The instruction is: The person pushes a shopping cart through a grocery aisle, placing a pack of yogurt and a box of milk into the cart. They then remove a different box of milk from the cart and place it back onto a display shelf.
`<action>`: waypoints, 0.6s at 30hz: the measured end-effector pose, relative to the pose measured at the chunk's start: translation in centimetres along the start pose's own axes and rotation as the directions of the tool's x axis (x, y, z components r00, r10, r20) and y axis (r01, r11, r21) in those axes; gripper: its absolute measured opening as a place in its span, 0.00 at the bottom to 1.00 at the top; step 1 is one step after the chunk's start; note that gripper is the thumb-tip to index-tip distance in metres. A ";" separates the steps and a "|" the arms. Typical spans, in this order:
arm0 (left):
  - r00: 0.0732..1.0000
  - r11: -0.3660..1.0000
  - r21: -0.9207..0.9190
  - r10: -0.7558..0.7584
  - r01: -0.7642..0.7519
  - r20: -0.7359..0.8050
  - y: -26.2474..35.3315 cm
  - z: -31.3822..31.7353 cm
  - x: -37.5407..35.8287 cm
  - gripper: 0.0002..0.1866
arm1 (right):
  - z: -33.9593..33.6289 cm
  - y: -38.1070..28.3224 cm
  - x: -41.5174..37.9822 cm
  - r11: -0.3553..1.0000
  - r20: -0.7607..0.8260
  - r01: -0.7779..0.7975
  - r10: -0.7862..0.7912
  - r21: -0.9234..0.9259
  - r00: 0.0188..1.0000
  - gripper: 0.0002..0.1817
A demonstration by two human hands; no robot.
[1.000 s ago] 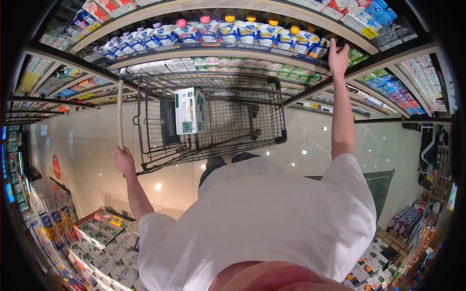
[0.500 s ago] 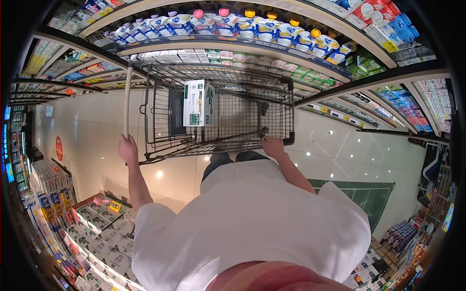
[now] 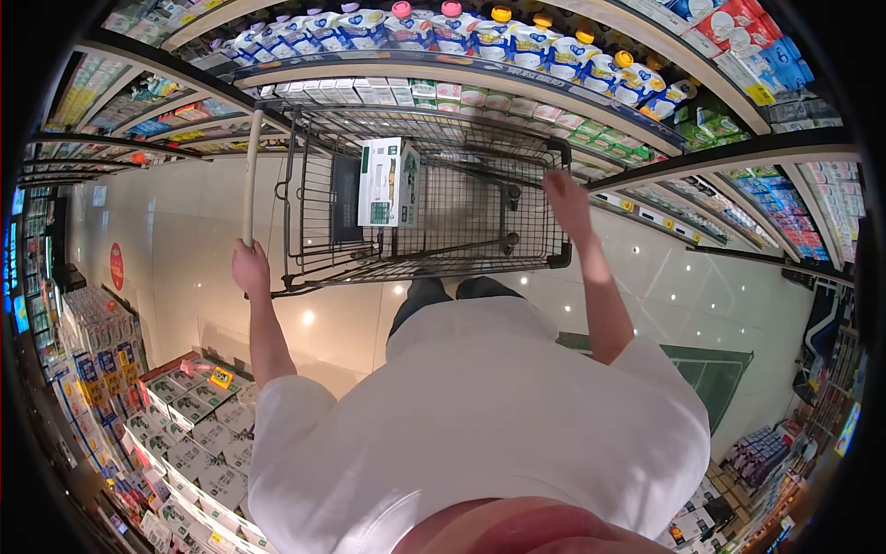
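A dark wire shopping cart (image 3: 443, 263) stands sideways in front of me, between my body and the shelves. My left hand (image 3: 251, 268) is wrapped around the near end of its long pale handle (image 3: 252, 175). At the opposite end of the cart, my right hand (image 3: 566, 196) lies over the front rim with its fingers curled in. Inside the basket, close to the handle end, a white and green carton (image 3: 383, 185) stands beside a dark panel (image 3: 346, 196). The fingertips of my right hand are partly hidden.
Shelves along the far side hold pouches with coloured caps (image 3: 489, 37) and rows of small boxes (image 3: 517, 103). Behind me on the left is a stack of white cartons (image 3: 198, 452). A green mat (image 3: 692, 379) lies on the shiny tiled floor (image 3: 646, 277) at right.
My right hand has moved from the cart's near side rim up to its front end. The cart has shifted slightly right and away in view; my left hand still holds the handle.
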State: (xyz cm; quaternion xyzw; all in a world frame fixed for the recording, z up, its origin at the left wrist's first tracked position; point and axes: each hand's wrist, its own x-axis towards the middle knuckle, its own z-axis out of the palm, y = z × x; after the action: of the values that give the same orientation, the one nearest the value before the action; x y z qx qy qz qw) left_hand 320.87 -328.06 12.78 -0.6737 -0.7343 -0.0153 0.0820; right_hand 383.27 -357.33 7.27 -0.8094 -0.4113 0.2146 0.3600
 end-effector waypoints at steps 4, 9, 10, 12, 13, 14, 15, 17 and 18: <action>0.999 0.999 -0.005 0.037 -0.037 0.013 0.5 -0.3 0.0 0.17 | -10.4 -4.7 11.0 0.992 -0.432 0.119 -0.125 -0.041 0.893 0.23; 0.997 0.998 0.004 0.064 -0.064 -0.035 0.9 -0.4 -0.4 0.17 | -16.7 -4.2 18.3 0.988 -0.312 0.039 -0.085 -0.152 0.946 0.25; 0.997 0.998 -0.001 0.062 -0.062 -0.041 0.7 -0.5 -0.5 0.17 | -17.2 -3.8 18.4 0.995 -0.275 0.029 -0.054 -0.095 0.960 0.23; 0.999 0.999 0.006 0.050 -0.049 -0.023 0.7 -1.1 -0.9 0.17 | -18.8 -3.0 17.7 1.000 -0.207 -0.010 0.012 0.010 0.978 0.20; 0.999 0.999 0.004 0.050 -0.050 -0.013 1.2 -1.2 -1.0 0.18 | -20.1 -2.7 17.2 0.998 -0.179 -0.034 0.044 0.057 0.983 0.19; 0.999 0.999 0.001 0.050 -0.050 -0.003 1.6 -1.4 -1.0 0.18 | -21.4 -2.2 16.8 0.993 -0.150 -0.060 0.075 0.103 0.986 0.18; 0.999 0.999 0.004 0.049 -0.049 0.010 1.6 -1.5 -1.1 0.18 | -22.5 -1.5 16.6 0.985 -0.117 -0.088 0.106 0.150 0.988 0.18; 0.998 0.998 0.019 0.064 -0.065 0.014 1.5 -0.8 -1.1 0.18 | -21.6 -0.2 16.6 0.978 -0.064 -0.111 0.124 0.176 0.990 0.17; 0.997 0.996 0.032 0.078 -0.078 0.000 1.0 -0.5 -1.1 0.18 | -19.9 -1.2 16.3 0.975 -0.055 -0.148 0.159 0.165 0.986 0.19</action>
State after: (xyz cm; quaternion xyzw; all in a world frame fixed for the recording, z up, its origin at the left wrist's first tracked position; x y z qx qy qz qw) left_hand 322.02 -329.07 13.04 -0.7005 -0.7075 -0.0011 0.0938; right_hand 404.78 -351.53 20.30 -0.8140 -0.3166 0.2466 0.4200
